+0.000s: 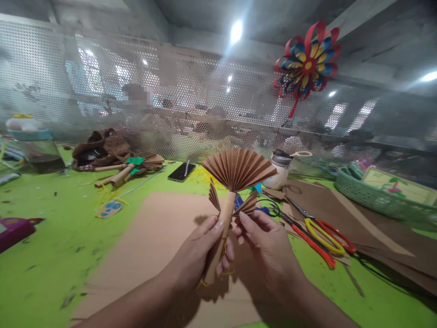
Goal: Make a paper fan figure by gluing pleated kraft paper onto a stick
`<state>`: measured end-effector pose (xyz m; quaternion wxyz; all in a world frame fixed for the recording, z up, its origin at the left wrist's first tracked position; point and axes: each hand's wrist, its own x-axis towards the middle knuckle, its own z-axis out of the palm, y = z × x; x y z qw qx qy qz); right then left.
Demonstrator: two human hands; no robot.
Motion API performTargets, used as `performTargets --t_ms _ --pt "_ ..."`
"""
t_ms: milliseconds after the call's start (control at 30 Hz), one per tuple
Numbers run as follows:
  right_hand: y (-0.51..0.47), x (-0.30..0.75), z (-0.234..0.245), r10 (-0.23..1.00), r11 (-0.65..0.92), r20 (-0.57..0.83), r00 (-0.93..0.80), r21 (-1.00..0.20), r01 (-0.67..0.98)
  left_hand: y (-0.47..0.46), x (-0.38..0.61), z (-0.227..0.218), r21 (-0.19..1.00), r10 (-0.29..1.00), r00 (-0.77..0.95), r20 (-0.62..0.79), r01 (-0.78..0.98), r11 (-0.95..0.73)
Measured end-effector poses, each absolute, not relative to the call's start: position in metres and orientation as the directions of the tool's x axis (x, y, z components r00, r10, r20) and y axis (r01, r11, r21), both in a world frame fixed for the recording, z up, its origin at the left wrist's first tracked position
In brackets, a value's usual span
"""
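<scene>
Worktop: showing green around a brown paper sheet, a perforated screen standing behind.
Paper tube: leaning between left hand and right hand, its long axis running from near-left up and away rightward.
Pleated fan: spreading from the tube's far end.
Left hand: gripping the lower tube, thumb lying along it, so being the nearer.
Right hand: pinching the right pleat between thumb and fingers, beside the tube.
Left pleat: rising untouched opposite.
Hidden: right fingers are partly covering the right pleat's base, so its join is not showing.
Unclear: yellow strands are blurring near the left fingers; a blue object is half hiding behind the right pleat.
</scene>
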<state>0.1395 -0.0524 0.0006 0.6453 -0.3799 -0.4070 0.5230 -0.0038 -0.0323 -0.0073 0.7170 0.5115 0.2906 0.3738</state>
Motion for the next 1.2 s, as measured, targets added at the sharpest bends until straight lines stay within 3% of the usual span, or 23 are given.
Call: performTargets --t_ms 900,1200 --pt "-0.053 0.142 0.011 0.975 0.206 0.173 0.142 -0.940 -0.271 -0.033 -0.005 -0.007 0.956 0.837 0.546 -0.035 -0.226 0.187" --pt "-0.053 0.142 0.011 0.980 0.181 0.143 0.140 -0.930 -0.320 -0.031 -0.005 -0.008 0.956 0.859 0.510 -0.028 -0.238 0.172"
